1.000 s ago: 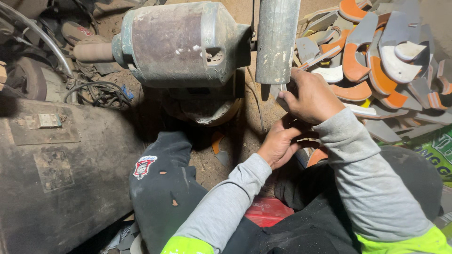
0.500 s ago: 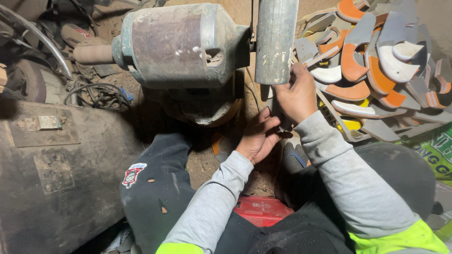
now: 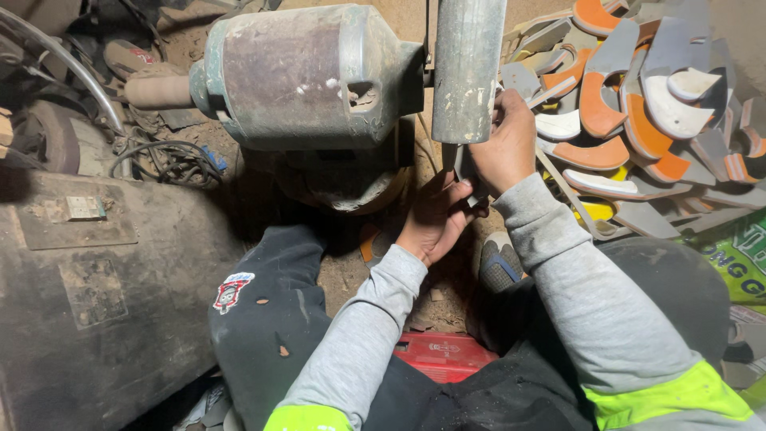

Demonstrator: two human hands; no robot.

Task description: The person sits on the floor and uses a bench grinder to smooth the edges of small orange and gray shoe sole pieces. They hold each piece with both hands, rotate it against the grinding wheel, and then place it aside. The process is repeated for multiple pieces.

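Observation:
A grey cylindrical drum (image 3: 467, 68) sticks out from a worn metal motor (image 3: 307, 76). My right hand (image 3: 508, 144) is raised just below and beside the drum's lower end, fingers curled around a thin grey curved piece (image 3: 464, 169). From underneath, my left hand (image 3: 437, 217) grips the same piece, its fingertips touching the right hand. The piece is mostly hidden by both hands, and its top edge sits right under the drum. Both arms wear grey sleeves with bright yellow-green cuffs.
A heap of curved orange, grey and white cut-out pieces (image 3: 638, 104) lies at the right. A large dark metal housing (image 3: 88, 287) fills the left, with cables (image 3: 163, 160) behind it. A red box (image 3: 443, 357) sits between my knees, and a green sack (image 3: 738, 263) lies at far right.
My left hand has risen from lower down to meet the right hand under the drum. The right hand has shifted slightly left and closer to the drum's end.

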